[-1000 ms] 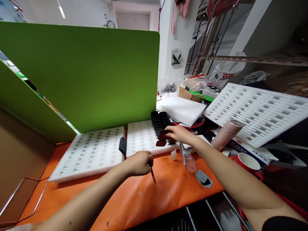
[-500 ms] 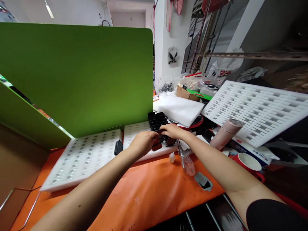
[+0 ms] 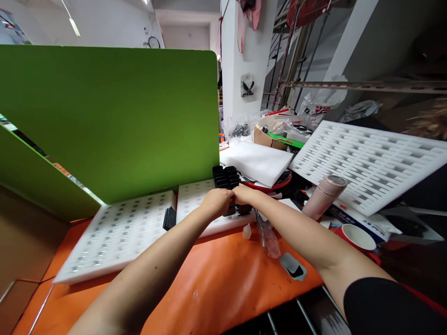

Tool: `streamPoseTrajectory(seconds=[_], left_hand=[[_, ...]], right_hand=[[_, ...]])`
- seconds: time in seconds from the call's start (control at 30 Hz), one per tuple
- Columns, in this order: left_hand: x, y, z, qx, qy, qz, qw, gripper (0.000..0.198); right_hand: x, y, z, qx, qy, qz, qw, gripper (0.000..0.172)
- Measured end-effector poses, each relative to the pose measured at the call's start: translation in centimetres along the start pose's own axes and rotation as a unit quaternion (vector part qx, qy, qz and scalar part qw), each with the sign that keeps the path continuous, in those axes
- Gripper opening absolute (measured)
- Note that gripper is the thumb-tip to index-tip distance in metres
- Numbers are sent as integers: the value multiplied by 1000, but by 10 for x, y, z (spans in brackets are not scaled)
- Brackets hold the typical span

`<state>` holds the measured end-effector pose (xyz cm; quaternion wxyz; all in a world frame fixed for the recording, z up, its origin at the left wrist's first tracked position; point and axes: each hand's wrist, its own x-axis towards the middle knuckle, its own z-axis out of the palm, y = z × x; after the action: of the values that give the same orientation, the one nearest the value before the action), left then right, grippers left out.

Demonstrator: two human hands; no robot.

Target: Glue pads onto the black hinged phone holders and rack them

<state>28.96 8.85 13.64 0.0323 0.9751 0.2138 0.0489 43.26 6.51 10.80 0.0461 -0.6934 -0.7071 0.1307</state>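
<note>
My left hand [image 3: 217, 202] and my right hand [image 3: 245, 194] meet, fingers curled, above a white slotted foam tray [image 3: 190, 191]. Both are closed at the fingertips; what is between them is hidden. Behind them, thin black pieces with rounded corners [image 3: 225, 176] stand upright in rows in the tray. Just below my fingers, more flat dark pieces [image 3: 245, 210] show in part. To the left, a second slotted foam tray [image 3: 120, 228] has a few similar black pieces [image 3: 169, 218] at its right edge.
A green panel [image 3: 115, 121] rises behind the trays. On the orange tabletop [image 3: 209, 279] are a small bottle [image 3: 247, 231], a clear plastic bag [image 3: 269, 239] and a grey flat item [image 3: 293, 266]. A pink flask [image 3: 324, 197], a red mug [image 3: 358, 238] and a tilted foam tray [image 3: 370, 163] are rightward.
My hands have come closer together, and their fingers now meet. The dark reddish piece that showed below my left fingers is now mostly covered. The view has shifted slightly.
</note>
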Motion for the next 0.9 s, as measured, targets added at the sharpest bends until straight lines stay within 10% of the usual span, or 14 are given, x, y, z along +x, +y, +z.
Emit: streamPoseTrajectory(seconds=[0.33, 0.9], left_hand=[[14, 3, 11, -18, 5, 17, 1000, 29], [17, 4, 54, -68, -30, 2, 997, 24]], right_hand=[[-44, 11, -29, 7, 22, -12, 1000, 23], [-59, 11, 4, -63, 69, -11, 996, 27]])
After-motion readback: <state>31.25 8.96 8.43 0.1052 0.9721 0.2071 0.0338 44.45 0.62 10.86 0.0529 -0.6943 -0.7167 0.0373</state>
